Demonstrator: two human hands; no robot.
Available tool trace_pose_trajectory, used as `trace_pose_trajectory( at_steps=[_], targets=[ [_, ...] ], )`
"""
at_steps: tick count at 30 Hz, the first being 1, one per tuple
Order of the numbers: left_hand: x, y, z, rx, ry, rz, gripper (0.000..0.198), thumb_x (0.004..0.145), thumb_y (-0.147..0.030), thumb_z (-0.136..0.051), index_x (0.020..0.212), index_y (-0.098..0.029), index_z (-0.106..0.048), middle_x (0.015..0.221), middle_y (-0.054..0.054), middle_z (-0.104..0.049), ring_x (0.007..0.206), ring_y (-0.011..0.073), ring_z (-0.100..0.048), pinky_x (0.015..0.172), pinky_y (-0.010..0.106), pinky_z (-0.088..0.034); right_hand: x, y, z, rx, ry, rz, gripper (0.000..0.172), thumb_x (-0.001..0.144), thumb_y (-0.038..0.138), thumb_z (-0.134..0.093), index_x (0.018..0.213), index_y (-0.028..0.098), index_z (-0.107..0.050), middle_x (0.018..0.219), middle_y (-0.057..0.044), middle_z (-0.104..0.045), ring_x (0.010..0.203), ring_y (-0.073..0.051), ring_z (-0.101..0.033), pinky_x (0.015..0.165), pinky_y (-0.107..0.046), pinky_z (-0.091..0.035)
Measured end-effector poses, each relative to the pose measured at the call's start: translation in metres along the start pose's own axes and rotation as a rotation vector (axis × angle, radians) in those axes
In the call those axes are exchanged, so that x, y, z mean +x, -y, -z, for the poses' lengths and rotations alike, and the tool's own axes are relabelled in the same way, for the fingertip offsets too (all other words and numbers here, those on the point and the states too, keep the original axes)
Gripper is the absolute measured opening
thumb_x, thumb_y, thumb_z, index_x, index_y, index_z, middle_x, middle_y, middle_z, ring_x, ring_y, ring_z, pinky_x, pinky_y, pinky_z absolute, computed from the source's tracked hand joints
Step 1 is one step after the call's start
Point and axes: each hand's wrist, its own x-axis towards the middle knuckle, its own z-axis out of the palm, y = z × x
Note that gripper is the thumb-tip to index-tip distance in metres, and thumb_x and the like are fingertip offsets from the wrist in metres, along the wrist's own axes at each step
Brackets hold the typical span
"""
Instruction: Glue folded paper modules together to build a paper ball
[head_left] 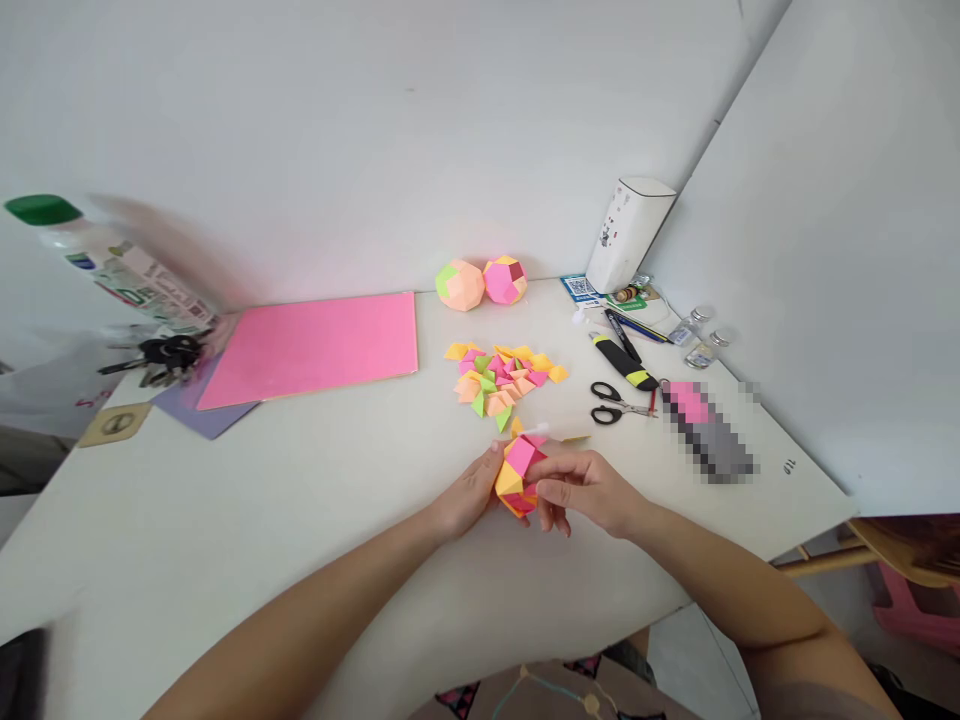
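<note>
White walls (300,150) meet behind a white table (262,520) in the head view. Both hands are over its near part. Between them is a pink, yellow and orange paper ball (517,475); the left hand (472,490) is closed around its left side. With fingers partly curled, the right hand (589,490) reaches the ball's other side; whether it pinches anything, I cannot tell.

Just beyond the hands lies a pile of folded paper pieces (499,378), and farther off, by the wall, sit 2 more balls (460,286). Left of the hands are a pink sheet (322,345), keys (169,355) and a green-capped bottle (127,265). To their right lie scissors (606,413) and 2 small jars (709,350).
</note>
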Motion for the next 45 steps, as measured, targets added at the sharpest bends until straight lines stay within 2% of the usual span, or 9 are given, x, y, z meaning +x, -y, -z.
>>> trace_pose_trajectory(
  at_steps=[6,11,16,20,26,30,34,40,45],
  targets=[
    [0.001,-0.001,0.005,-0.125,0.004,0.229,0.076,0.081,-0.070,-0.014,0.103,-0.011,-0.058,0.076,0.013,-0.065,0.064,0.0204,-0.063,0.043,0.025,-0.045,-0.009,0.004,0.001,-0.237,-0.044,0.120,0.025,0.084,0.033,-0.055,0.099,0.015,-0.064,0.065,-0.002,-0.062,0.043,-0.008,-0.054,0.038,-0.020,-0.040],
    [-0.001,0.004,0.005,-0.244,0.178,0.520,0.088,0.076,-0.076,-0.010,0.086,-0.007,-0.063,0.064,0.012,-0.062,0.049,0.0177,-0.059,0.032,0.022,-0.037,-0.007,0.004,0.002,-0.714,-0.305,0.621,0.012,0.081,0.024,-0.060,0.088,0.018,-0.068,0.086,-0.008,-0.064,0.066,-0.013,-0.057,0.056,-0.026,-0.048],
    [-0.001,0.011,0.005,-0.204,0.269,0.700,0.100,0.069,-0.080,0.000,0.072,-0.004,-0.065,0.049,0.013,-0.058,0.035,0.0163,-0.051,0.026,0.024,-0.030,-0.001,-0.002,0.002,-0.827,-0.166,0.709,0.027,0.078,0.026,-0.064,0.103,0.018,-0.062,0.098,-0.011,-0.062,0.096,-0.021,-0.056,0.082,-0.035,-0.050],
    [-0.001,0.014,0.007,-0.166,0.284,0.751,0.101,0.066,-0.082,0.002,0.063,-0.006,-0.065,0.043,0.013,-0.056,0.029,0.0151,-0.046,0.025,0.025,-0.029,0.001,-0.009,0.001,-0.823,-0.052,0.660,0.029,0.081,0.029,-0.060,0.109,0.020,-0.059,0.101,-0.010,-0.063,0.099,-0.021,-0.056,0.085,-0.036,-0.048],
    [-0.003,0.011,0.000,-0.120,0.261,0.736,0.104,0.067,-0.081,0.005,0.062,-0.004,-0.066,0.048,0.015,-0.061,0.025,0.0119,-0.041,0.024,0.025,-0.030,0.003,-0.018,-0.001,-0.833,-0.022,0.676,0.020,0.085,0.025,-0.054,0.102,0.019,-0.063,0.093,-0.010,-0.066,0.089,-0.019,-0.059,0.079,-0.033,-0.049],
    [-0.005,0.008,-0.006,-0.067,0.112,0.737,0.100,0.069,-0.080,0.001,0.063,-0.005,-0.064,0.041,0.011,-0.057,0.025,0.0127,-0.043,0.023,0.022,-0.027,0.004,-0.019,-0.001,-0.831,-0.039,0.667,0.018,0.086,0.022,-0.051,0.096,0.019,-0.065,0.087,-0.009,-0.066,0.083,-0.018,-0.059,0.074,-0.031,-0.050],
    [-0.007,0.006,-0.004,0.004,-0.051,0.585,0.091,0.074,-0.077,-0.007,0.087,-0.007,-0.063,0.046,0.007,-0.059,0.034,0.0158,-0.053,0.026,0.020,-0.032,0.006,-0.018,0.002,-0.865,-0.081,0.605,0.018,0.084,0.020,-0.051,0.094,0.018,-0.066,0.083,-0.008,-0.064,0.076,-0.016,-0.059,0.067,-0.028,-0.049],
    [-0.007,0.003,0.006,0.278,-0.292,0.223,0.053,0.086,-0.058,-0.030,0.098,-0.013,-0.055,0.068,0.004,-0.060,0.050,0.0159,-0.058,0.039,0.026,-0.045,0.013,-0.019,0.014,-0.988,-0.219,0.445,0.014,0.080,0.020,-0.055,0.090,0.017,-0.065,0.079,-0.006,-0.064,0.070,-0.016,-0.057,0.062,-0.027,-0.045],
    [-0.006,-0.002,0.008,0.328,-0.240,0.175,0.019,0.078,-0.028,-0.045,0.095,-0.018,-0.045,0.081,0.000,-0.053,0.049,0.0099,-0.054,0.037,0.023,-0.042,0.014,-0.017,0.016,-1.066,-0.264,0.364,0.014,0.080,0.019,-0.056,0.090,0.016,-0.064,0.078,-0.006,-0.064,0.068,-0.016,-0.056,0.060,-0.026,-0.043]
  ],
)
